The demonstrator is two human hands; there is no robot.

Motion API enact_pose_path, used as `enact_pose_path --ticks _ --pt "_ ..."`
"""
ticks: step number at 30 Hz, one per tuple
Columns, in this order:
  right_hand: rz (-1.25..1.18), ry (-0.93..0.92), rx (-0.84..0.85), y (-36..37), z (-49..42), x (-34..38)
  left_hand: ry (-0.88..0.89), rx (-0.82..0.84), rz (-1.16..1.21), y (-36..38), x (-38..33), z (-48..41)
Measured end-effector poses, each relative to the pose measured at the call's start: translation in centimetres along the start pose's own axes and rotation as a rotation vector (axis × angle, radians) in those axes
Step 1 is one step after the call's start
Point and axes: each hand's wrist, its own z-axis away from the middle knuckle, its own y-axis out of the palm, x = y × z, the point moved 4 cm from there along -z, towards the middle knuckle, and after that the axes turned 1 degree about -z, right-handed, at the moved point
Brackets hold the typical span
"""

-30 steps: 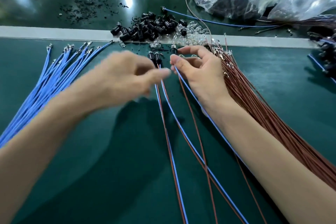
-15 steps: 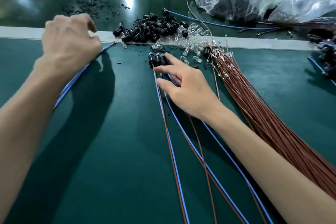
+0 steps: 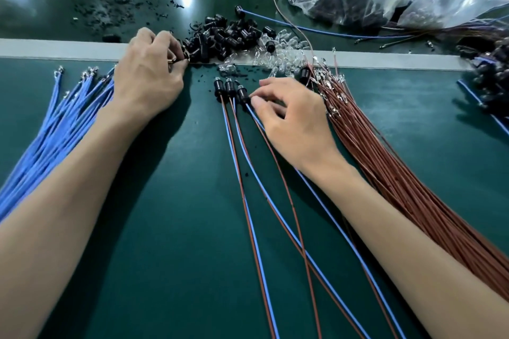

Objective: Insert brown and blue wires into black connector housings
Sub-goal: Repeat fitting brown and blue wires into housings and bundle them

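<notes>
Head view: the left hand [image 3: 148, 82] curls its fingers together at the edge of the loose pile of black plastic connector housings [image 3: 228, 36]; what they clamp, I cannot tell. The right hand [image 3: 292, 121] pinches, thumb to forefinger, the rightmost wired black housing [image 3: 241, 93]. Thin brown and blue wires [image 3: 304, 253] trail over the green table mat [image 3: 179, 256].

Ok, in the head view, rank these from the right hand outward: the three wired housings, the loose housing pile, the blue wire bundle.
From the right hand:
1. wired housings: at its fingertips, just left.
2. loose housing pile: farther back, by the grey strip.
3. blue wire bundle: far left, beyond the left hand.
</notes>
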Motion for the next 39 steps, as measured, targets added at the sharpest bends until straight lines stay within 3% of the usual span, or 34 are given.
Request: enact_pose_path --ticks 3,6,10,18,21,24,27,30,35,39 --pt "0.211 -0.051 -0.114 -1.5 -0.4 0.0 0.057 -0.017 0.013 0.0 -0.2 0.1" --pt "0.602 -0.083 -0.234 -3.3 -0.7 -0.2 0.071 -0.054 0.050 -0.1 -0.2 0.1" --pt "0.873 0.084 -0.147 -4.6 -1.3 -2.1 0.127 -0.089 0.064 -0.2 -0.7 0.3" --pt "0.716 0.002 -0.239 -4.8 -1.2 -2.1 0.246 -0.051 0.154 -0.7 -2.2 0.9" --pt "0.624 -0.039 -0.320 -5.5 -1.2 -1.3 0.203 -0.017 0.292 -1.1 -3.3 1.0" --pt "0.473 0.008 -0.349 -6.4 -1.7 -0.8 0.186 0.238 0.544 -1.2 -6.1 1.3" --pt "0.273 0.100 -0.245 -6.6 -2.2 -0.8 0.286 0.520 0.744 -1.3 -10.0 2.9" --pt "0.210 0.154 -0.212 -6.6 -2.3 -1.4 0.310 0.682 0.866 -0.6 -12.7 5.1" --pt "0.050 0.183 -0.254 -6.5 -2.2 -1.9 0.237 0.710 0.803 1.0 -12.7 6.6" --pt "0.006 0.096 -0.327 -6.0 -2.1 -0.4 0.206 0.736 0.972 0.6 -12.8 6.7"
